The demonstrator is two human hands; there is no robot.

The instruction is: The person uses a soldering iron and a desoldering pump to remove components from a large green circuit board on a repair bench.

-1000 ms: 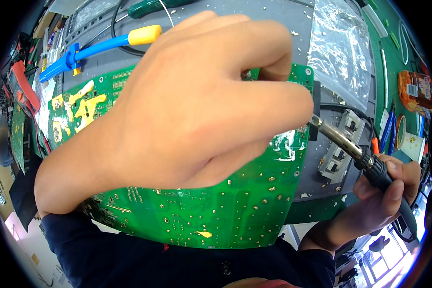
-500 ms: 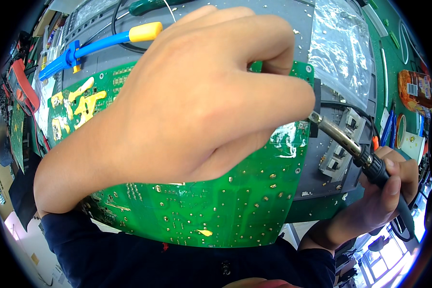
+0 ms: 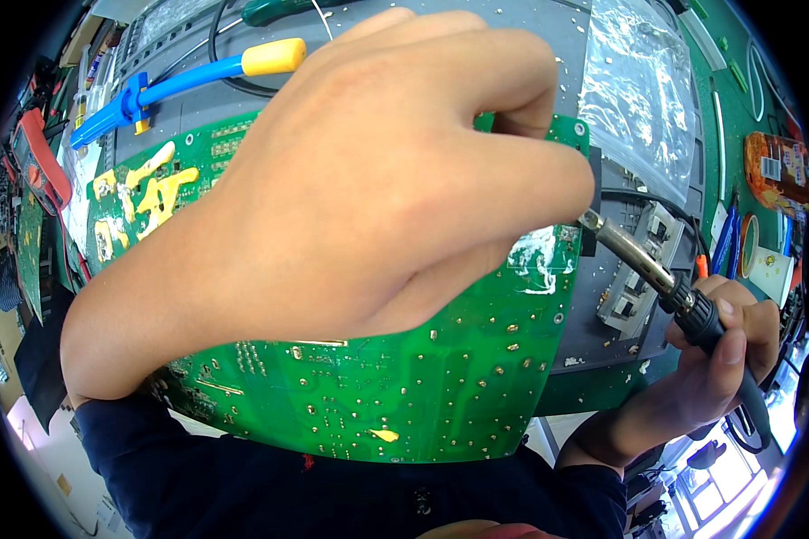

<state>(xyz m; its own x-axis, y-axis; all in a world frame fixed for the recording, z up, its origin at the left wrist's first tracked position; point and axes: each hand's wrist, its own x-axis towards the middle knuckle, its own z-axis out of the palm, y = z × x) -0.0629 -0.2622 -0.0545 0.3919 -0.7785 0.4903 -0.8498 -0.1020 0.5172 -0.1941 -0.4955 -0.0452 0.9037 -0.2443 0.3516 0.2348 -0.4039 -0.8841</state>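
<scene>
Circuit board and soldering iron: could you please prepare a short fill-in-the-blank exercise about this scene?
1. The left hand partly hides a ____ circuit board.
2. The right hand holds the soldering iron by its ____ handle.
3. In the picture, the clear plastic bag lies to the ____ of the blue stick.

Missing words: green; black; right.

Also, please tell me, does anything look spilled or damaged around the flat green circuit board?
Yes: an irregular white smear marks the flat green circuit board near its right edge, unlike the plain green beside it. Pale crumbs litter the grey work surface, like stray debris.
</scene>
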